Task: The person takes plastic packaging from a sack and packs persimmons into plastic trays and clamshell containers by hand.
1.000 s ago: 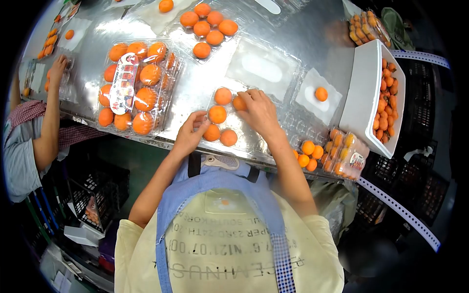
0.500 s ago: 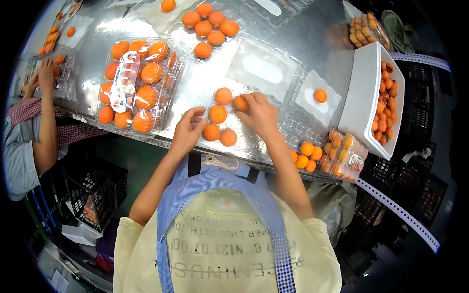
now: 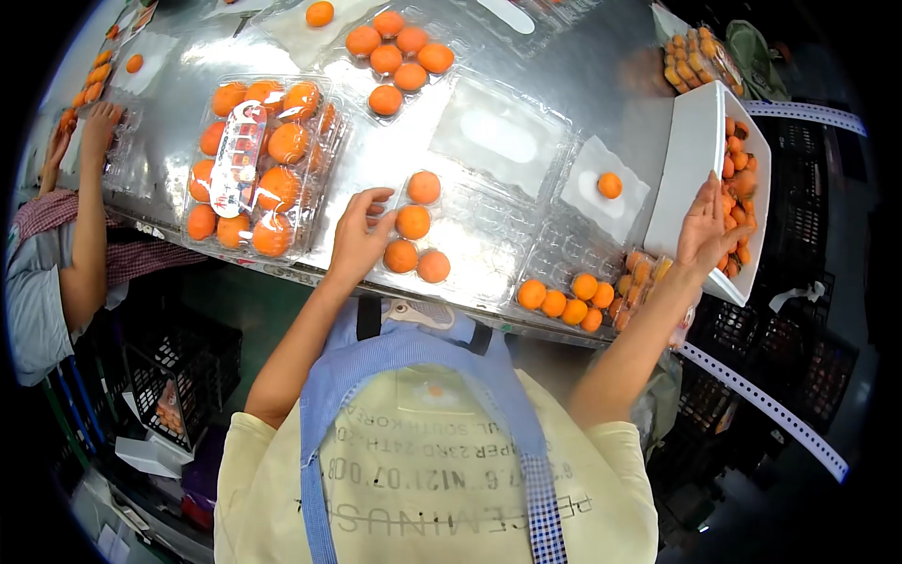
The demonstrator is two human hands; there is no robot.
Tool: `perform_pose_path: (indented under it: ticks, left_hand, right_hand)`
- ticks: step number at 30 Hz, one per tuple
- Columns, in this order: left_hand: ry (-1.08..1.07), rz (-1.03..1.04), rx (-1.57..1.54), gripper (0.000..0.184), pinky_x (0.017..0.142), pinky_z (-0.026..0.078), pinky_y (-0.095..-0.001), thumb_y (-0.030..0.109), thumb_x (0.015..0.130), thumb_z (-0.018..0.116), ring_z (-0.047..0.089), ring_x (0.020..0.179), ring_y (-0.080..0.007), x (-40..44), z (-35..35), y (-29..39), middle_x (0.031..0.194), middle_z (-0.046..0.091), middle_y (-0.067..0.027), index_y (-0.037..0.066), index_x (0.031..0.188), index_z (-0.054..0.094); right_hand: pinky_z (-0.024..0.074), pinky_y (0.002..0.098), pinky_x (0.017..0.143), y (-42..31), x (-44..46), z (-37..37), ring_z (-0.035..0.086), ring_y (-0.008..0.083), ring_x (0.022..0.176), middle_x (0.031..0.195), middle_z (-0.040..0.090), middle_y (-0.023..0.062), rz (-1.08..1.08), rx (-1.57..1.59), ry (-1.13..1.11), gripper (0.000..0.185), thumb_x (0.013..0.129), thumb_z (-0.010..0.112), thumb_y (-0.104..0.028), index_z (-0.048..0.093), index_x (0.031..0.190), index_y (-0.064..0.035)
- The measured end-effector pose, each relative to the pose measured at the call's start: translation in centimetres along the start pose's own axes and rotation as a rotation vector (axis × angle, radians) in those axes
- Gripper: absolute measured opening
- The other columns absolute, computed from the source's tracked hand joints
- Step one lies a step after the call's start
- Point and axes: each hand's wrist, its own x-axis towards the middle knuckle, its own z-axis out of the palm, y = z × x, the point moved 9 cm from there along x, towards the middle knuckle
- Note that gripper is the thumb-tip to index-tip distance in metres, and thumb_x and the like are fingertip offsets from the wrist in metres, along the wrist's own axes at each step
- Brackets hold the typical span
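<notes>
My left hand (image 3: 362, 232) is beside a clear plastic tray, its fingers apart and slightly bent, holding nothing. Next to it in the tray are several mandarins (image 3: 413, 222). My right hand (image 3: 703, 230) is open at the near side of a white foam box (image 3: 678, 155), fingers stretched over the rim. Loose mandarins (image 3: 742, 188) fill the box next to those fingers. Below my right forearm, a filled clear pack (image 3: 639, 282) is partly hidden. More mandarins (image 3: 573, 310) sit in the front tray section to the left of it.
A closed, labelled clear pack of mandarins (image 3: 277, 188) stands left of my left hand. Behind lies another tray with mandarins (image 3: 385, 59). One mandarin (image 3: 610, 185) rests on white paper. A co-worker's hands (image 3: 94, 132) work at the far left. Black crates (image 3: 178, 367) stand below the table.
My right hand has left the tray in front of me and moved right to the foam box. The mandarin it touched is gone from that spot. My left hand has barely moved.
</notes>
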Motion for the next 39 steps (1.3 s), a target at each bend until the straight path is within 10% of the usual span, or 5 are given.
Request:
perform_pose_path:
  ticks: [4,7,17,29,39]
  left_hand:
    - [-0.021,-0.118,-0.130,0.030,0.074,0.048,-0.0272,0.005,0.082,0.057,0.055,0.088,-0.0153,-0.2,0.2,-2.7,0.106,0.057,-0.0100,0.004,0.112,0.055]
    - [0.003,-0.122,-0.148,0.030,0.074,0.047,-0.0265,0.005,0.082,0.057,0.055,0.086,-0.0139,-0.3,-0.3,-2.6,0.106,0.057,-0.0094,0.004,0.113,0.055]
    - [0.010,-0.119,-0.164,0.029,0.073,0.047,-0.0275,0.006,0.082,0.058,0.055,0.084,-0.0138,-1.3,-1.0,-3.1,0.102,0.059,-0.0073,0.005,0.110,0.057]
    - [-0.119,-0.163,-0.247,0.032,0.080,0.048,-0.0272,0.009,0.087,0.055,0.055,0.097,-0.0147,-1.5,0.2,-0.5,0.112,0.057,-0.0092,0.002,0.118,0.050]
    - [-0.329,-0.140,-0.714,0.044,0.082,0.047,-0.0277,0.013,0.086,0.061,0.056,0.100,-0.0157,-2.9,2.4,7.7,0.117,0.054,-0.0131,0.001,0.124,0.043]
  right_hand:
    - [0.0463,0.0266,0.079,6.2,-2.6,4.2,0.058,0.0142,0.093,0.108,0.060,0.0067,-0.054,-1.096,-0.104,0.040,0.081,0.064,-0.014,0.054,0.118,-0.0023]
    - [0.0484,0.0283,0.077,20.5,-8.7,6.7,0.059,0.0134,0.090,0.104,0.062,0.0061,0.367,-1.290,-0.530,0.042,0.075,0.071,-0.024,0.060,0.111,-0.0054]
    - [0.0491,0.0387,0.064,30.6,-16.4,13.2,0.060,0.0274,0.078,0.086,0.057,0.0090,-0.218,-1.846,-1.009,0.041,0.062,0.076,-0.026,0.061,0.096,-0.0078]
    - [0.0504,0.0301,0.070,28.4,-14.9,9.6,0.060,0.0168,0.084,0.102,0.061,0.0088,0.461,-1.153,-0.646,0.043,0.070,0.073,-0.017,0.060,0.108,-0.0026]
    - [0.0508,0.0281,0.075,22.2,-18.6,15.7,0.053,0.0168,0.101,0.109,0.053,0.0068,0.197,-0.944,-0.850,0.049,0.069,0.074,-0.011,0.055,0.113,-0.0036]
